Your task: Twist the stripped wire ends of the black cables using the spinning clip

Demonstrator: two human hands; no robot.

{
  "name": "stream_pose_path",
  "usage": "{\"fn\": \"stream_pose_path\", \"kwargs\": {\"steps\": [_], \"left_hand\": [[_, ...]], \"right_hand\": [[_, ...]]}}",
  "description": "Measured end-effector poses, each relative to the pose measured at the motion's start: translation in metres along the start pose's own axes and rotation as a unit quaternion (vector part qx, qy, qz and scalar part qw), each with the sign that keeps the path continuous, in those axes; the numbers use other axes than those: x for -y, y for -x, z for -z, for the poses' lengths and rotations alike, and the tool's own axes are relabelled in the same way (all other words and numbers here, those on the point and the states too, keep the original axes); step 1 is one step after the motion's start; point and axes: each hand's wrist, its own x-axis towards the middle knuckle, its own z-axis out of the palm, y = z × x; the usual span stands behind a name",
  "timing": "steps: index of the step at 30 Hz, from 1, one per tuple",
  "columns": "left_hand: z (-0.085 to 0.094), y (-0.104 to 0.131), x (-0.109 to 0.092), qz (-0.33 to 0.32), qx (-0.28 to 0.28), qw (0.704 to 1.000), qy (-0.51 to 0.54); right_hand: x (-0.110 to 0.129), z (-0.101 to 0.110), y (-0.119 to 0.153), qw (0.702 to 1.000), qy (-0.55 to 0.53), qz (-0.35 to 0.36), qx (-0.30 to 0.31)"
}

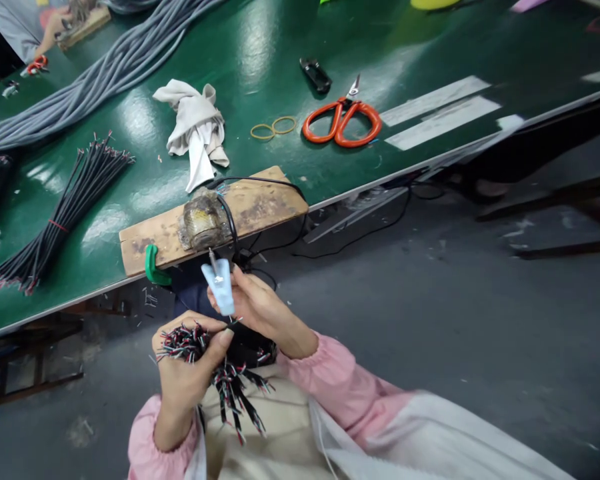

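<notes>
My left hand (187, 367) is closed around a bundle of thin black cables (237, 400) with stripped red, white and black wire ends fanning out. Its thumb presses near one cable end just under a light blue tapered piece (221, 287). That piece sits on the metal shaft (212, 257) of a small motor (203, 220), which is mounted on a wooden board (260, 200). My right hand (263, 303) is curled around the blue piece, thumb on its right edge and fingertips showing behind its left side. Part of the cable bundle is hidden behind my hands.
A green clamp (154, 267) grips the board at the green table's (140, 173) edge. On the table are orange-handled scissors (343, 123), a black clipper (315, 75), rubber bands (274, 127), a cloth (193, 127), a tied cable bundle (60, 220) and grey cables (115, 73). Another person (50, 27) sits far left.
</notes>
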Motion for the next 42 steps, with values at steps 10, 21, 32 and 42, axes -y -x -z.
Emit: {"fn": "stream_pose_path", "kwargs": {"steps": [10, 21, 32, 42], "left_hand": [[-0.002, 0.007, -0.006, -0.005, 0.14, 0.99, 0.033], [-0.008, 0.009, -0.005, -0.018, 0.056, 0.998, 0.033], [-0.002, 0.009, 0.004, -0.047, 0.013, 0.999, -0.009], [-0.003, 0.009, 0.004, -0.028, -0.012, 0.999, -0.023]], "right_hand": [[0.036, -0.012, 0.055, 0.857, 0.401, 0.322, 0.032], [0.033, -0.017, 0.057, 0.785, 0.471, 0.402, -0.014], [0.035, -0.023, 0.061, 0.756, 0.517, 0.4, -0.023], [0.025, -0.022, 0.057, 0.742, 0.486, 0.454, -0.084]]}}
